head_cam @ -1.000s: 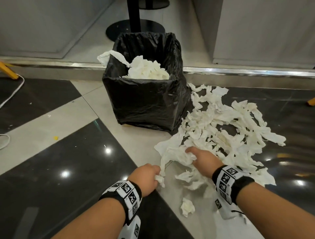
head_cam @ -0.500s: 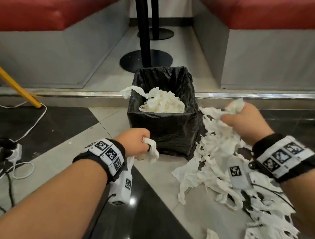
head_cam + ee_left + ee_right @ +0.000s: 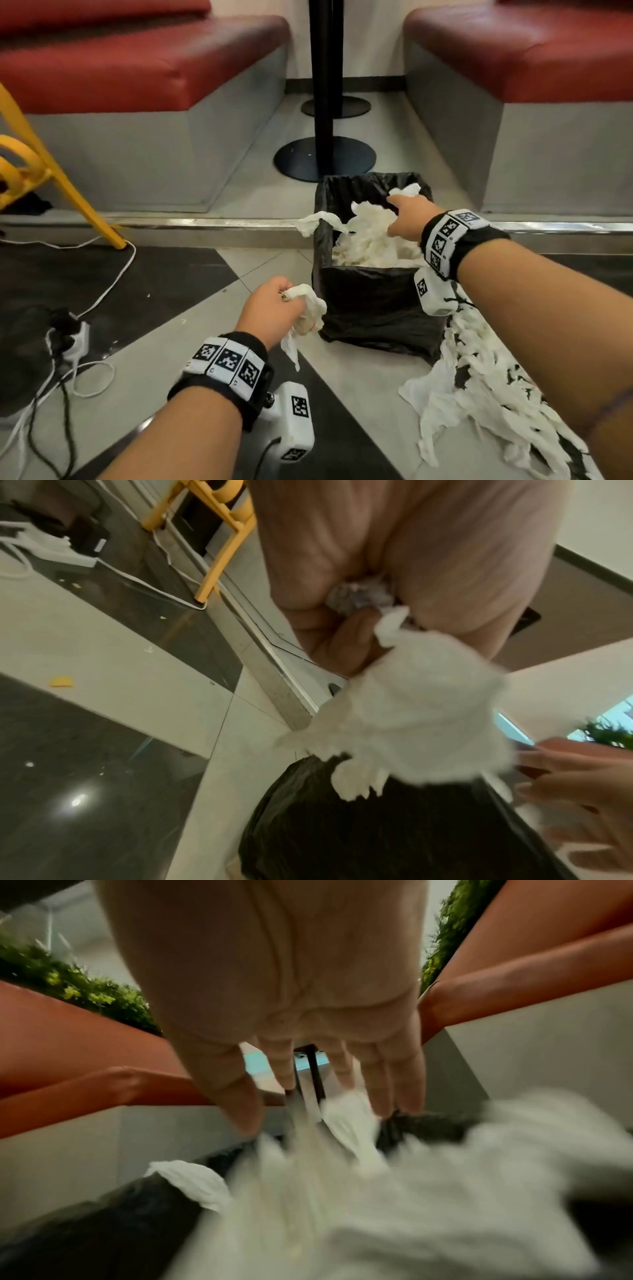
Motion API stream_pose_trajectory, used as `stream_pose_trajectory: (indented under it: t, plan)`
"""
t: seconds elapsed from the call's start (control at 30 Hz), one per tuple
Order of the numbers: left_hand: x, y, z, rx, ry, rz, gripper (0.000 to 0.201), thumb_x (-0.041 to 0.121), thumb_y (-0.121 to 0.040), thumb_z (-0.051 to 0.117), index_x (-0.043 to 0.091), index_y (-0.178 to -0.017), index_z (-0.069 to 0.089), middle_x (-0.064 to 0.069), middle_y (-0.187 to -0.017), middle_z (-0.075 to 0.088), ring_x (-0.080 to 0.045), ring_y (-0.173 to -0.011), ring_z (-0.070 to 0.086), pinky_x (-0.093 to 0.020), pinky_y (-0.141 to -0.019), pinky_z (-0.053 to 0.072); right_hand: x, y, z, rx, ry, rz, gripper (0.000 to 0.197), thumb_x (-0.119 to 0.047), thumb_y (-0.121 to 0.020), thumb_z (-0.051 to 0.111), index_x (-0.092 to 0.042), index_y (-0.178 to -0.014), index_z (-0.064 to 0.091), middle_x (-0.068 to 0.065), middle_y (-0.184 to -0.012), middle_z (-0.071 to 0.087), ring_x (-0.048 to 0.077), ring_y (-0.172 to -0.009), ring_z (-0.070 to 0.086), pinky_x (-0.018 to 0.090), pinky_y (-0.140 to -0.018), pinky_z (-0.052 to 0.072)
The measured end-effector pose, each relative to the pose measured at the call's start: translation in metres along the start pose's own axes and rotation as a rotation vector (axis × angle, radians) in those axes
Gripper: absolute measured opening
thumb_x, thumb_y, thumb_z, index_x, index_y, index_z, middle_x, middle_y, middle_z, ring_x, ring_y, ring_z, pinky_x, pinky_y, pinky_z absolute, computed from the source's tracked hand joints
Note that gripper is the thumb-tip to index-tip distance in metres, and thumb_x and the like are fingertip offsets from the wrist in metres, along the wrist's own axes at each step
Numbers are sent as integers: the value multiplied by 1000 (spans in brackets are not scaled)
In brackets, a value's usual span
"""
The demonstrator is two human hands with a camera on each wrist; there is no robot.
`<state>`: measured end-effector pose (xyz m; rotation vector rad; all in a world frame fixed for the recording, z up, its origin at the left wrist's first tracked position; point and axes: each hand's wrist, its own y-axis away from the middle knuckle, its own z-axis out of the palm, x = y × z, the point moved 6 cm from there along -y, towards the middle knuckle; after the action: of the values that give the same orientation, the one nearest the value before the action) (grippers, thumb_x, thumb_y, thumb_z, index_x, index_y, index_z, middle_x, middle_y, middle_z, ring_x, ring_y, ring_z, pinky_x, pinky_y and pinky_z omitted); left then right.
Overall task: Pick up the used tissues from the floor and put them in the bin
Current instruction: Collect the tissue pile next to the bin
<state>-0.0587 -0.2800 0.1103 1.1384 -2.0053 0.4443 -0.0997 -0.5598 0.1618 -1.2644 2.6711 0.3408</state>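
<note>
A square bin [image 3: 373, 301] lined with a black bag stands on the floor, heaped with white tissues [image 3: 373, 240]. My right hand [image 3: 404, 216] hovers over the bin's mouth, fingers [image 3: 380, 1085] spread straight, and tissues [image 3: 342, 1123] fall away below them. My left hand [image 3: 274, 308] sits just left of the bin's near corner and grips a crumpled tissue [image 3: 308, 308] that hangs from the fist; the left wrist view shows that tissue [image 3: 411, 712] pinched under curled fingers. Several more tissues [image 3: 479, 394] lie in a heap on the floor right of the bin.
One tissue [image 3: 315, 222] drapes over the bin's left rim. A metal step edge [image 3: 205, 222] runs behind the bin, with a black table pole and base [image 3: 323, 154] between two red benches. A yellow chair leg [image 3: 78, 202], white cable [image 3: 113, 284] and power strip [image 3: 77, 342] lie left.
My right hand has carried its tissues from right of the bin to above it and opened, letting them drop. My left hand still holds its tissue near the bin.
</note>
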Motion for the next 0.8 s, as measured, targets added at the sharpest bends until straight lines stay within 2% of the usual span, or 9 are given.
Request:
stream_pose_trajectory:
  t: [0.07,0.17,0.3,0.33,0.43,0.5,0.6,0.7,0.8]
  plan:
    - [-7,1,-13,36,34,-14,10,12,-76,56,4,-74,51,-4,-64,48,-20,-60,44,-32,-57,37,-24,-5,0,4,74,-47,58,-23,-90,52,-25,-145,31,17,-144,35,36,-111,56,36,-82,49]
    - [-15,7,-25,47,47,-31,12,9,-77,56,11,-69,48,0,-62,48,-13,-54,48,-19,-47,38,-79,-13,8,18,124,-226,49,-14,-92,48,-22,-139,41,13,-144,37,34,-121,50,40,-98,47]
    - [-20,13,-32,27,73,-42,13,3,-83,51,9,-72,47,2,-60,48,9,-38,51,-7,-35,34,-136,-16,44,-147,265,-353,65,-4,-94,46,-23,-150,19,11,-159,8,32,-141,28,42,-109,38]
    - [-21,12,-34,28,66,-42,12,3,-83,51,8,-73,48,2,-60,49,11,-38,51,-7,-35,34,-141,-18,52,-201,320,-342,66,-5,-94,46,-24,-150,18,12,-159,8,33,-140,31,42,-108,38]
    - [-25,8,-39,55,55,-39,12,6,-83,52,11,-72,48,1,-63,52,0,-40,53,-7,-35,35,-148,-27,58,-300,489,-328,43,-18,-95,46,-8,-138,44,18,-141,47,34,-124,51,42,-104,42]
    - [-25,6,-41,70,22,-39,14,10,-82,53,14,-70,47,1,-63,53,-5,-47,50,-6,-36,35,-147,-26,54,-306,551,-312,35,-18,-94,50,-3,-124,59,15,-128,60,33,-116,57,40,-102,45]
    - [-24,6,-41,93,34,-48,12,10,-81,53,12,-70,48,1,-63,53,-9,-51,50,-12,-40,38,-139,-26,35,-214,458,-294,31,-14,-91,54,-4,-119,64,12,-123,64,31,-112,60,39,-100,47]
    - [-17,0,-41,148,63,-37,7,13,-79,53,7,-77,52,-5,-68,56,-20,-60,53,-29,-53,41,-108,-20,9,-82,344,-235,27,-11,-90,53,-6,-112,68,13,-117,67,31,-106,62,40,-96,50]
    - [11,-12,-41,244,172,11,9,18,-83,53,9,-85,54,-1,-74,54,-20,-69,51,-27,-55,36,-65,3,-5,-152,379,-181,44,-20,-92,56,-15,-135,51,10,-136,56,30,-122,52,37,-101,44]
